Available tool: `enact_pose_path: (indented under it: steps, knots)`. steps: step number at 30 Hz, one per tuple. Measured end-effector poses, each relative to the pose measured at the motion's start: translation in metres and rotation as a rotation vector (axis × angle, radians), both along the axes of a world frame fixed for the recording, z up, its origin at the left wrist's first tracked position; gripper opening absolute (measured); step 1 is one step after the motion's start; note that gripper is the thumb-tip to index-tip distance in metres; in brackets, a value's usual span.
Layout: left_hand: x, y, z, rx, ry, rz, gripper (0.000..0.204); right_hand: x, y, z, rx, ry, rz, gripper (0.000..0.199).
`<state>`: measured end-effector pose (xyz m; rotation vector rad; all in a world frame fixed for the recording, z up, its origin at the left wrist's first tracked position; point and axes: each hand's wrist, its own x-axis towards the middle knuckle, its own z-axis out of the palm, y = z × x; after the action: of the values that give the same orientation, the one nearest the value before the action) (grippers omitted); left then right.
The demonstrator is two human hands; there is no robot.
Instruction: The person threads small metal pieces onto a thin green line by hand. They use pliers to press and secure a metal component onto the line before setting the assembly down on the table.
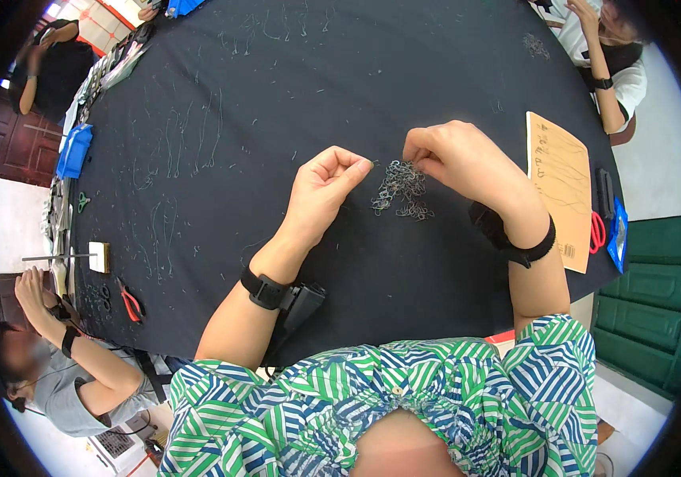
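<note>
Left hand (326, 184) and right hand (453, 155) both curled, fingertips seemingly pinched, wrists raised

Black table (293, 71): big open stretch across centre and far side, only thin wire scraps lying flat, no real block. Pile of small metal rings (401, 189) sits mid-table, betw. left hand (323, 184) and right hand (453, 153); narrow gap betw. the hands above it. Right edge crowded: tan card (561, 187), red scissors (598, 231), blue packet (617, 235) close together. Left edge: blue bin (74, 149), small block w/ rod (99, 256), red pliers (129, 302), co-worker's hand (29, 290) just off the edge. Near edge betw. the forearms free.
</note>
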<state>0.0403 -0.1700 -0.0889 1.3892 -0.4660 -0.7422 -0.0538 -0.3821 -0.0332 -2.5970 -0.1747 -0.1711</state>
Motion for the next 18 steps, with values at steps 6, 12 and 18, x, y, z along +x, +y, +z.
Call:
enact_pose_path:
  steps: [6, 12, 18]
  knots:
    - [-0.001, 0.001, 0.000, 0.013, -0.033, -0.005, 0.013, 0.000, -0.004, 0.003, -0.004, 0.006, -0.006, 0.012]
    - [0.000, 0.001, 0.000, 0.022, -0.041, -0.011, 0.013, 0.002, -0.010, 0.000, 0.004, 0.006, -0.018, 0.012]
    - [0.002, 0.001, -0.001, 0.025, -0.024, -0.005, 0.013, 0.006, -0.012, 0.000, 0.004, 0.053, -0.068, 0.013]
